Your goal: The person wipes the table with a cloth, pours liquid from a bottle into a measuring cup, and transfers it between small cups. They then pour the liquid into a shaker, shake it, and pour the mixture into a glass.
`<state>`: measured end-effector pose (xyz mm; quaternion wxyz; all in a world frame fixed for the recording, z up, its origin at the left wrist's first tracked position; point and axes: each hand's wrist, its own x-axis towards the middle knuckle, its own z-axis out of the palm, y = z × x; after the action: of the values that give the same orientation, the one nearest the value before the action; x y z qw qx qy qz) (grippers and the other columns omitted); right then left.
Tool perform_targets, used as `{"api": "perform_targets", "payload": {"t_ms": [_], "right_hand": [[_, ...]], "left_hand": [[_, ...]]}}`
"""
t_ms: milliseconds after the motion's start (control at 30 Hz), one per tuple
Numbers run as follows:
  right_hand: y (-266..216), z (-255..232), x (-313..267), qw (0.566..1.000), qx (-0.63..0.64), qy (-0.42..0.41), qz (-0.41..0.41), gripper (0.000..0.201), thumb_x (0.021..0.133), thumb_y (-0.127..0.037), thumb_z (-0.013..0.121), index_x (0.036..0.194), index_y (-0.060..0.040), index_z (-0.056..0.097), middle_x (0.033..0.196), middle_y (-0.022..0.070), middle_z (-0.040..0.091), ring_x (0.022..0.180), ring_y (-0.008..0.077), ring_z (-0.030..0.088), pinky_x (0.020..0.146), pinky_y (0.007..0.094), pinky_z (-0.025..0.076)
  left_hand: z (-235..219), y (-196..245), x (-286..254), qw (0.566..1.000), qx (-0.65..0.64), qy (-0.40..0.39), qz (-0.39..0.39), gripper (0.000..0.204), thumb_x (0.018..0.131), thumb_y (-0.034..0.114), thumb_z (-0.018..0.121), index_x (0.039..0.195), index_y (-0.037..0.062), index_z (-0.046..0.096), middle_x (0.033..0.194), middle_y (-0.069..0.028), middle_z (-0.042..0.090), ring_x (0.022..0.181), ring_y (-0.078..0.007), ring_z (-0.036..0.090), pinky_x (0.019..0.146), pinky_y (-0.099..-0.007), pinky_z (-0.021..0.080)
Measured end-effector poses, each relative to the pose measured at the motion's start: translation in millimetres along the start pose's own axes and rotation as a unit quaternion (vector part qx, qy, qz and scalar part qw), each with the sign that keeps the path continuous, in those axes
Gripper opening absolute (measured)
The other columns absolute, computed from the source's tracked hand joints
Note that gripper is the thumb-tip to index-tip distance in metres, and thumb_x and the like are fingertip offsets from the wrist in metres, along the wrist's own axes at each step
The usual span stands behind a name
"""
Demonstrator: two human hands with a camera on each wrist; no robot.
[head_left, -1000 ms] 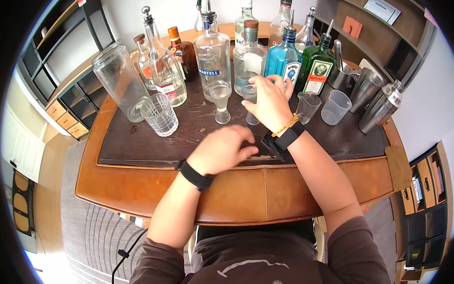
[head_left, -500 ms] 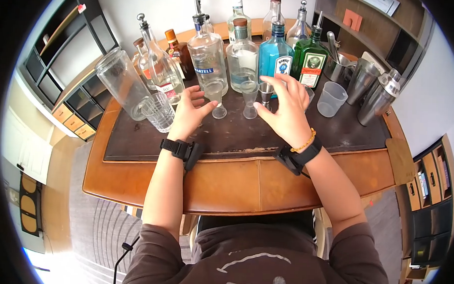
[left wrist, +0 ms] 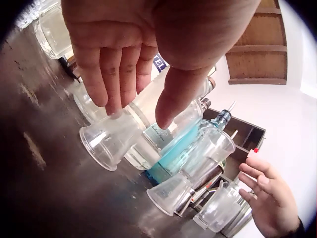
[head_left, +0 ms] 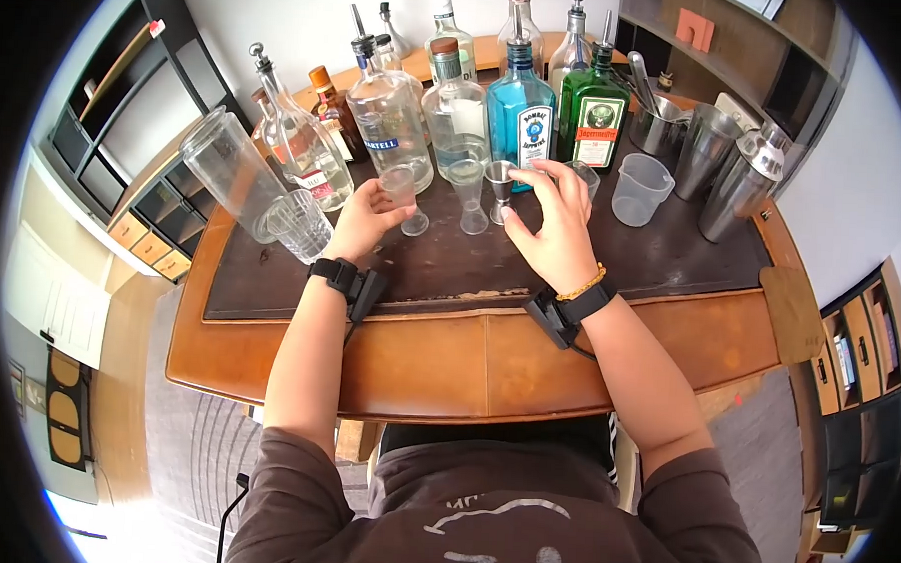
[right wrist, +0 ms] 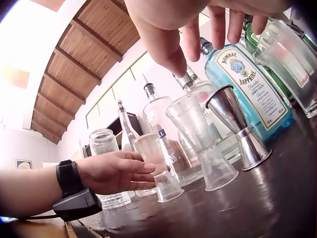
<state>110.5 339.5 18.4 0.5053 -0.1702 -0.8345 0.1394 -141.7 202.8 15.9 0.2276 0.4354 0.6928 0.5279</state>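
Note:
Three double-cone jiggers stand in a row on the dark desktop. At the left one, a clear jigger (head_left: pixel 398 186), my left hand (head_left: pixel 361 222) has its thumb in front and fingers behind, pinching near the waist, as the right wrist view shows. A second clear jigger (head_left: pixel 468 196) stands upright in the middle. Beside it on the right is a metal jigger (right wrist: pixel 245 141). My right hand (head_left: pixel 554 231) hovers close to this metal one with thumb and fingers spread, holding nothing; whether a fingertip touches its rim, I cannot tell.
Behind stand several bottles, among them a blue bottle (head_left: pixel 521 110) and a green bottle (head_left: pixel 590 118). A cut glass (head_left: pixel 302 227) and a tall glass jar (head_left: pixel 221 164) are at left. A plastic cup (head_left: pixel 640 192) and a metal shaker (head_left: pixel 740 187) are at right.
My left hand has gone from beside my right wrist leftward to the left clear jigger and closed round it. My right hand has drawn back slightly, uncovering the metal jigger. The view has shifted.

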Motion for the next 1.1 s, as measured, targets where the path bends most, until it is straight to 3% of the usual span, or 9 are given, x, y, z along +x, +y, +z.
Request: {"api": "perform_targets", "payload": {"t_ms": [233, 433, 633, 733, 1100], "right_hand": [[-1, -2, 1, 1.0, 0.011, 0.019, -0.007, 0.04, 0.074, -0.016, 0.075, 0.112, -0.0146, 0.061, 0.123, 0.0103, 0.049, 0.117, 0.0342, 0.045, 0.098, 0.0471, 0.036], [-2, -2, 1, 1.0, 0.021, 0.016, -0.006, 0.04, 0.074, -0.016, 0.074, 0.112, -0.0146, 0.061, 0.123, 0.0102, 0.049, 0.117, 0.034, 0.045, 0.099, 0.0468, 0.036], [-6, -4, 2, 0.999, 0.032, 0.028, -0.014, 0.04, 0.074, -0.015, 0.074, 0.112, -0.0147, 0.061, 0.123, 0.01, 0.049, 0.118, 0.0338, 0.045, 0.099, 0.0464, 0.036], [-5, -4, 1, 0.999, 0.029, 0.031, -0.016, 0.04, 0.074, -0.014, 0.074, 0.112, -0.0152, 0.062, 0.123, 0.0104, 0.049, 0.118, 0.0343, 0.045, 0.1, 0.0465, 0.035], [-5, -6, 2, 0.999, 0.023, 0.034, -0.021, 0.038, 0.075, -0.014, 0.073, 0.112, -0.0146, 0.064, 0.123, 0.0109, 0.051, 0.117, 0.0337, 0.046, 0.099, 0.0448, 0.036]], "left_hand": [[2, 6, -1, 1.0, 0.028, 0.004, -0.009, 0.053, 0.081, 0.0, 0.073, 0.129, -0.002, 0.051, 0.115, -0.0135, 0.066, 0.107, -0.019, 0.064, 0.094, -0.03, 0.049], [0, 3, -4, 1.0, 0.026, 0.013, 0.003, 0.048, 0.08, 0.002, 0.075, 0.122, -0.0034, 0.053, 0.11, -0.0122, 0.068, 0.104, -0.0189, 0.066, 0.091, -0.0302, 0.051], [-8, 16, -18, 1.0, 0.019, -0.002, -0.013, 0.054, 0.08, 0.0, 0.075, 0.127, -0.0038, 0.051, 0.115, -0.0131, 0.066, 0.106, -0.0191, 0.064, 0.093, -0.0305, 0.05], [-23, 18, -21, 1.0, 0.009, -0.004, -0.008, 0.049, 0.08, 0.002, 0.075, 0.125, -0.0032, 0.054, 0.115, -0.0118, 0.067, 0.106, -0.0185, 0.064, 0.094, -0.0308, 0.049], [-100, 95, -63, 0.996, 0.062, 0.067, 0.018, 0.055, 0.08, 0.006, 0.077, 0.128, -0.0038, 0.053, 0.114, -0.0108, 0.067, 0.105, -0.0168, 0.063, 0.094, -0.0305, 0.047]]}}
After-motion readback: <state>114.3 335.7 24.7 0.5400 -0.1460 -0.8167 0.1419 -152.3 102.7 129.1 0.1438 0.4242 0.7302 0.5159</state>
